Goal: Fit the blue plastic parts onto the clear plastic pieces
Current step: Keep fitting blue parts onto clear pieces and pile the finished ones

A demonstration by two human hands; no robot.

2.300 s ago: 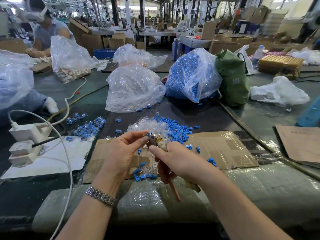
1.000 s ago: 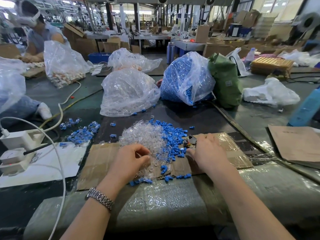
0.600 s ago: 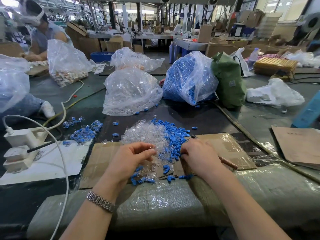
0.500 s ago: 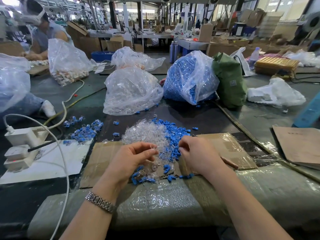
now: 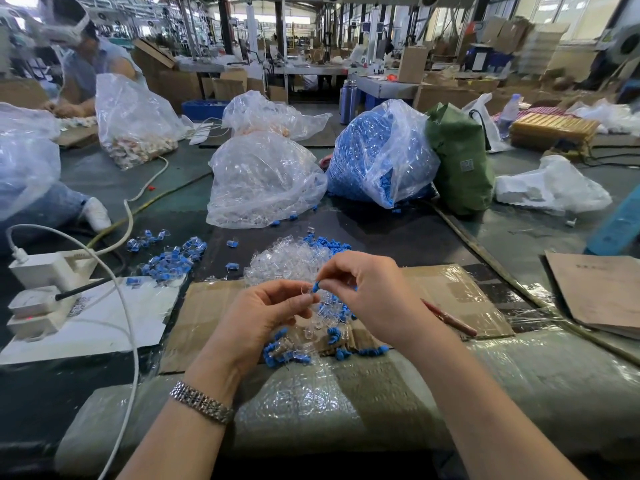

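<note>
two hands meeting over a heap of small plastic parts

the left hand [image 5: 263, 315] pinches a clear piece [image 5: 305, 292] at its fingertips, and the right hand [image 5: 372, 292] pinches a blue part [image 5: 315, 286] just beside it, the two touching or nearly so above the cardboard sheet [image 5: 446, 289]. under the hands lie a pile of clear pieces [image 5: 287, 261] and scattered blue parts [image 5: 332, 244]. a red-handled tool [image 5: 450, 318] lies on the cardboard, right of the right hand. behind stand a clear bag [image 5: 263, 181] and a bag of blue parts [image 5: 377, 157]. a white power strip [image 5: 45, 271] sits at the left. a metal watch band [image 5: 201, 403] circles the left wrist.
</note>
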